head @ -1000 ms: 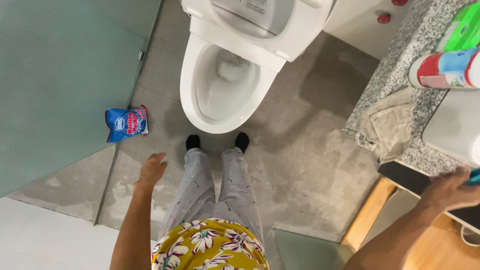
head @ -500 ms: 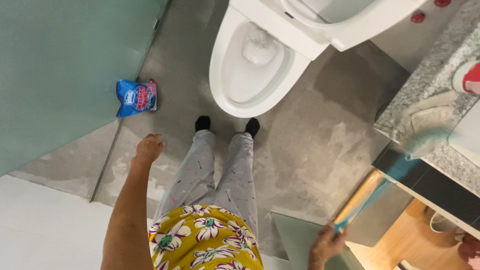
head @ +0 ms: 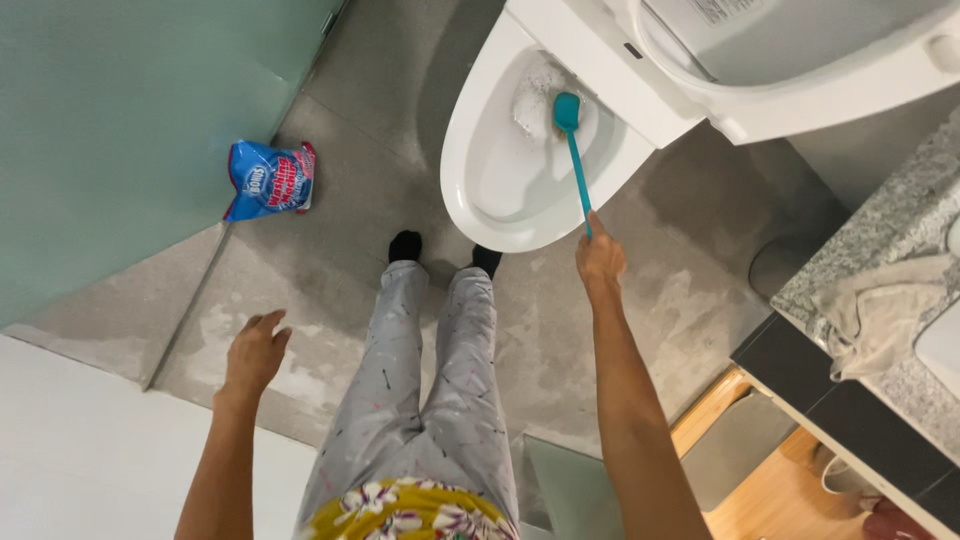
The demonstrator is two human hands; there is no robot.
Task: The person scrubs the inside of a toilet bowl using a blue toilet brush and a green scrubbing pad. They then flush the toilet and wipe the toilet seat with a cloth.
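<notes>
Gripping the light, stiff teal toilet brush (head: pixel 574 160) by its handle's far end in the closed right hand (head: pixel 600 262), head resting in the toilet bowl (head: pixel 500 185), left hand (head: pixel 255 350) hanging open, holding nothing.

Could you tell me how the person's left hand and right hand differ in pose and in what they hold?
The right hand is closed around the handle of a teal toilet brush, while the left hand holds nothing, its fingers spread open. The right hand reaches forward to the rim of the white toilet bowl, where the brush head sits in the foam; the left hand hangs out to the side over the grey floor. Both are bare, on bare forearms.
</notes>
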